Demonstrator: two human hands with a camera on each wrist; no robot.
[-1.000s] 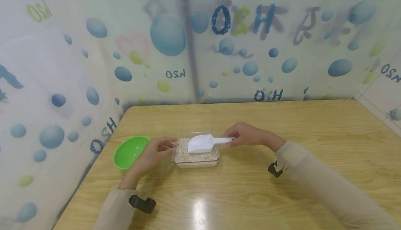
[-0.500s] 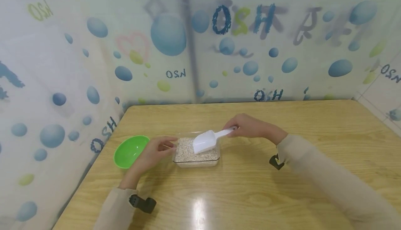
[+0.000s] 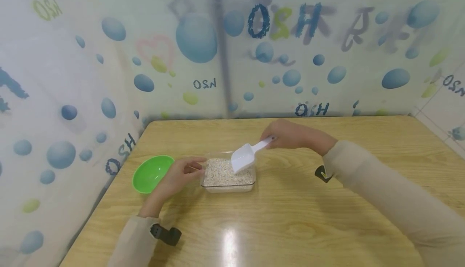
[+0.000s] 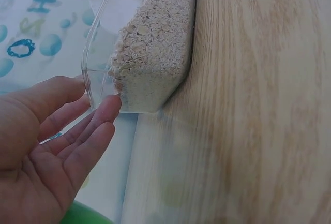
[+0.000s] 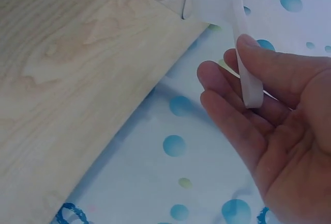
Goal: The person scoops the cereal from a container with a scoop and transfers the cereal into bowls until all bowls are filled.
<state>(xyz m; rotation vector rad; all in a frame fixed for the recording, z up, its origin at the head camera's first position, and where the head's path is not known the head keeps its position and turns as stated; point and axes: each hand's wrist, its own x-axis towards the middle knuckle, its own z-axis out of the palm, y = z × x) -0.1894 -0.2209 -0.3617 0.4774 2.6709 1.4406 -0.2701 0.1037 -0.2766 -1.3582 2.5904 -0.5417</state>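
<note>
Head view: left hand (image 3: 178,175), fingers (image 4: 92,149) extended, partly covers the green bowl (image 3: 149,175); right fingers (image 5: 232,123) pinch the scoop (image 3: 242,158).

plain beige cloth left sleeve, long (image 3: 133,242) | matching beige right sleeve (image 3: 378,190) | black, blocky left wrist camera (image 3: 167,235) | black right wrist camera (image 3: 321,174), partly hidden

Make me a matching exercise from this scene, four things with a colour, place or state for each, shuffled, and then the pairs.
1. bowl
2. scoop
3. container
4. left hand

A. held in the right hand
B. at the container's left end
C. green
D. see-through, with pale flakes inside

Pairs: 1-C, 2-A, 3-D, 4-B
</note>
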